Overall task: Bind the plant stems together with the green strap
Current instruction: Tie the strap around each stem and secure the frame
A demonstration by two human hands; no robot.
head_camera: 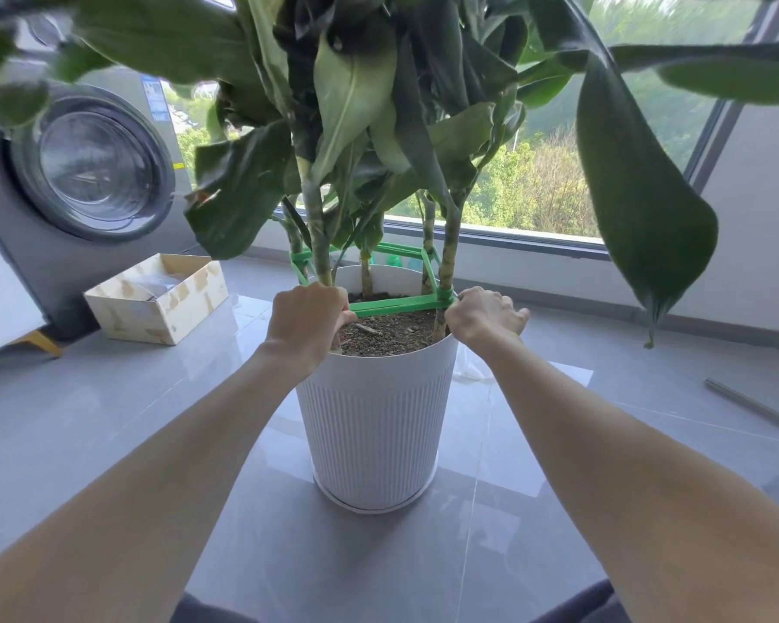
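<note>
At the rim of the white ribbed pot [374,424] on the floor, the left hand [309,317] grips one end of the green strap [396,304]. The right hand [484,314] curls on its wrapped corner. The strap rings the plant stems [318,245] above the soil. A washing machine [91,159] stands behind.

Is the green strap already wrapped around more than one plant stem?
Yes, the green strap runs in a square from stem to stem above the white pot.
</note>
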